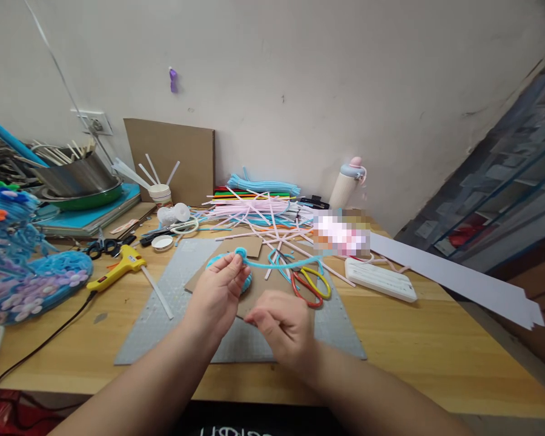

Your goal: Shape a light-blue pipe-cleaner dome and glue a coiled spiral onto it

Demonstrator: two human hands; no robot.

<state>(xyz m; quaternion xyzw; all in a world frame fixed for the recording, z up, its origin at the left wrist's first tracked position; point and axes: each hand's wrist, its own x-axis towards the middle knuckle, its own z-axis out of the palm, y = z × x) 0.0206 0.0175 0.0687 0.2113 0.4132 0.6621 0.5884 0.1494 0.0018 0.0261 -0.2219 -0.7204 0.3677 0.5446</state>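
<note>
My left hand (pixel 220 290) is closed, pinching the coiled end of a light blue pipe cleaner (pixel 277 265) between thumb and fingers. Its loose tail stretches right, above the scissors. Behind that hand, a ribbed blue round piece (pixel 246 283) is partly hidden. My right hand (pixel 284 324) is curled into a fist lower and to the right, apart from the tail; the inside of its grip is hidden. Scissors with red and yellow handles (pixel 318 284) lie just beyond it on brown cardboard (pixel 266 290). Under these is a grey cutting mat (pixel 140 333).
A yellow glue gun (pixel 115 269) with a cord lies left, beside a blue flowered craft piece (pixel 36 290). Pink and blue pipe cleaners (pixel 254 209) pile up at the back. A white power strip (pixel 381 280) and a bottle (pixel 345 184) stand right. One patch is blurred.
</note>
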